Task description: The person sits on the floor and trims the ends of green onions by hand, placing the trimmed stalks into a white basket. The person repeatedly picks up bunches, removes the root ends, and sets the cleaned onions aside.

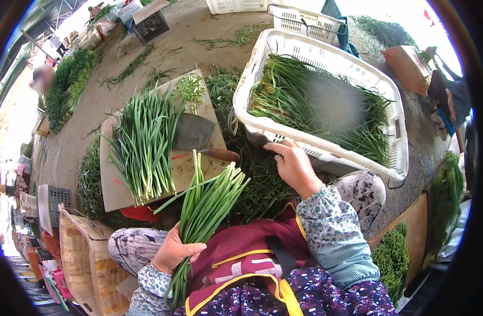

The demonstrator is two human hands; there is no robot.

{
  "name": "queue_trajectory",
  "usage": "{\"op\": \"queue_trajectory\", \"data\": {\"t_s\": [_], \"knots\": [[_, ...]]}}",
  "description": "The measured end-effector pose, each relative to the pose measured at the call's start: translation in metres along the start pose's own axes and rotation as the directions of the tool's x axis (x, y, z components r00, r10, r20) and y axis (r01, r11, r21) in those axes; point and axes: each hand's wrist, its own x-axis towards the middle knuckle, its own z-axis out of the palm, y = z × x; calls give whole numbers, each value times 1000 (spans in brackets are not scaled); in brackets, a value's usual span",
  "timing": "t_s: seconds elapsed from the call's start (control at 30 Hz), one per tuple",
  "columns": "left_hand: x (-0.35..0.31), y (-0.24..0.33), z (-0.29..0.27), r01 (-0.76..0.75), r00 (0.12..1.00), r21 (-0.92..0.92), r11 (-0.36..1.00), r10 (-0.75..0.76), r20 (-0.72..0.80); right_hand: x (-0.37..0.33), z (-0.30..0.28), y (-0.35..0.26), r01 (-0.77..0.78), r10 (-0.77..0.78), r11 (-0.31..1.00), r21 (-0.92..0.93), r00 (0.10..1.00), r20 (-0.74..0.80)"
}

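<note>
My left hand [178, 250] is wrapped round a bunch of garlic chives [204, 205] above my lap, its pale cut ends pointing away from me. My right hand [295, 164] is beside the near left corner of a white plastic crate [325, 139], fingers bent and pointing left. Whether it pinches anything is hard to make out. Loose chives [315, 100] lie inside the crate. On a board [115, 174] at the left rests a larger pile of chives [147, 142]. Next to that pile lies a cleaver [194, 131] with a wooden handle [222, 154].
Leafy trimmings [262, 189] cover the ground between board and crate. A yellowish crate [78, 253] stands at my left knee. Another white crate [307, 23] sits behind the full one. Greens [391, 258] lie at my right, and a blurred person [43, 79] is far left.
</note>
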Motion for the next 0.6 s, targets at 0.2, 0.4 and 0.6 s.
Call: {"op": "queue_trajectory", "data": {"t_s": [0.2,0.4,0.6], "knots": [[2,-2,0,4,1000,-18,1000,-4,24,0,4,-44,-271,-38,597,755,931,364],[3,-6,-2,19,999,-57,998,-17,41,-4,20,-46,-201,24,581,789,973,230],[-7,-10,-22,-2,997,-243,970,20,71,9,-32,21,-135,142,989,62,981,-129]]}}
